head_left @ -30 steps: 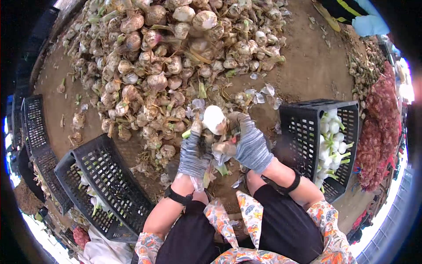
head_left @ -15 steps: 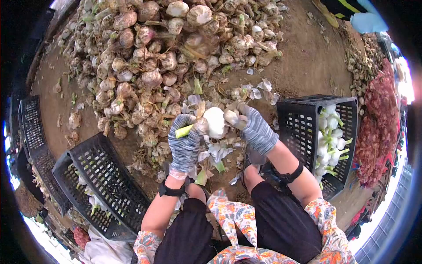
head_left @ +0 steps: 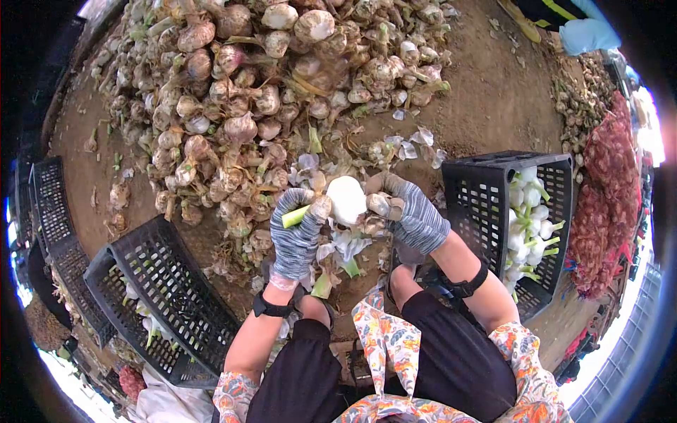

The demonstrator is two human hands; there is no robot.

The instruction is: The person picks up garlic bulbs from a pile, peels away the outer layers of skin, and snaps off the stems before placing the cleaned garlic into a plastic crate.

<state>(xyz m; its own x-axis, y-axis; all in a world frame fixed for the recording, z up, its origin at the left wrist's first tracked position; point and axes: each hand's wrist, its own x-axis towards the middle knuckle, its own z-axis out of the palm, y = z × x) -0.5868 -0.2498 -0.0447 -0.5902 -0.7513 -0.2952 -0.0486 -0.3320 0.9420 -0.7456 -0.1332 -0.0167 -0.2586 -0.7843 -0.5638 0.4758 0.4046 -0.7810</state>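
A peeled white garlic bulb point(head_left: 346, 200) is held in front of me over the ground. My left hand point(head_left: 296, 231), in a grey striped glove, is closed round its stem, and the green cut stem end point(head_left: 295, 216) pokes out on the left. My right hand point(head_left: 409, 211), gloved alike, has its fingers curled in against the bulb's right edge. Brownish garlic skin point(head_left: 371, 225) shows just below those fingertips; the grip on it is partly hidden. Loose papery skins point(head_left: 350, 245) lie beneath the hands.
A large heap of soil-stained garlic point(head_left: 240, 127) lies ahead. At right a black crate point(head_left: 476, 204) holds white trimmed bulbs point(head_left: 527, 225), with red mesh sacks point(head_left: 596, 211) beyond. Another black crate point(head_left: 173, 282) stands at left. A person's blue-covered hand point(head_left: 591, 37) shows at top right.
The bulb has turned slightly in my left hand. My right fingers have shifted a little downward along its right side, and the skin at its lower right has moved.
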